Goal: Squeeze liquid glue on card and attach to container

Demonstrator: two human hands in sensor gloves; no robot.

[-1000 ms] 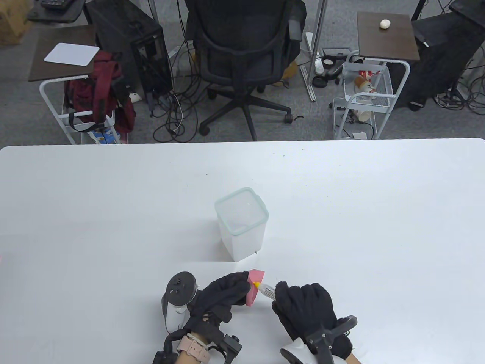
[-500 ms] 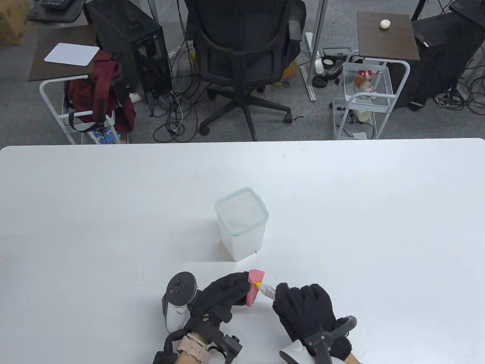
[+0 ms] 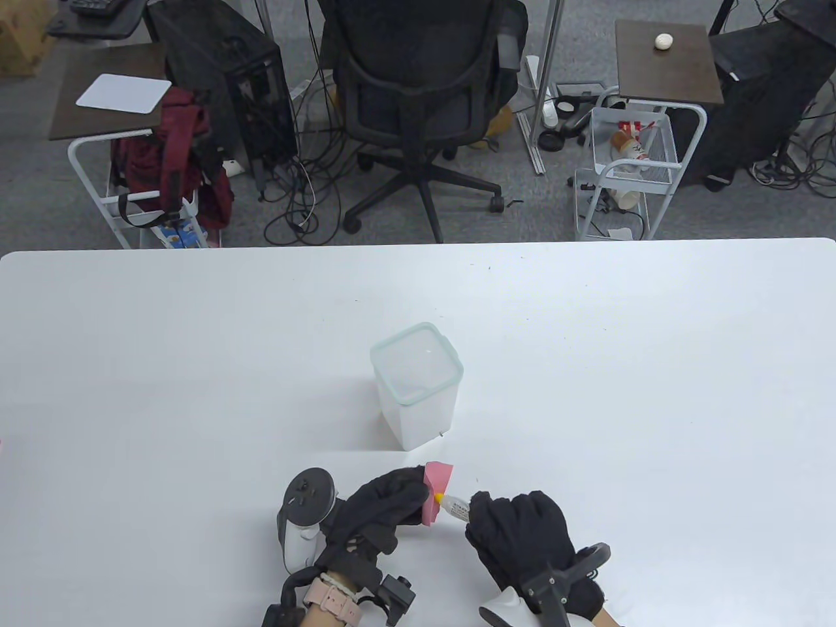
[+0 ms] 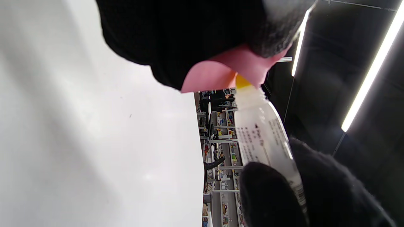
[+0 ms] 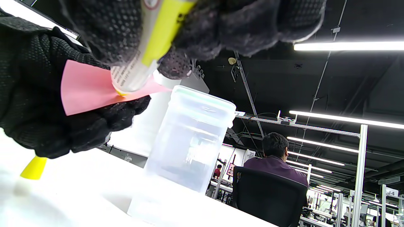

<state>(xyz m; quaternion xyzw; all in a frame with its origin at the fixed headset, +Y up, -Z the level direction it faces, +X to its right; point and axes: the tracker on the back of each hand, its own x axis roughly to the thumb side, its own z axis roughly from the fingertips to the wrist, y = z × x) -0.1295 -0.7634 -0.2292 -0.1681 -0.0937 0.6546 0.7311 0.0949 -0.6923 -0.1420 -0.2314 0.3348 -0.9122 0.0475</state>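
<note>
My left hand (image 3: 382, 506) holds a pink card (image 3: 434, 490) upright near the table's front edge. My right hand (image 3: 519, 539) grips a white glue bottle (image 3: 455, 506) and its yellow tip touches the card's face. The left wrist view shows the card (image 4: 214, 74) with the bottle (image 4: 265, 135) against it. The right wrist view shows the bottle (image 5: 139, 66) on the card (image 5: 88, 91). A clear lidded container (image 3: 418, 385) stands upright just behind the hands, also in the right wrist view (image 5: 189, 142).
A yellow cap (image 5: 33, 168) lies on the white table (image 3: 653, 392) below my left hand in the right wrist view. An office chair (image 3: 418, 98), side tables and a wire cart (image 3: 630, 163) stand on the floor beyond the far edge.
My right hand and the glue bottle have shifted slightly left and down along the card. The card has tilted a little. The container has not moved.
</note>
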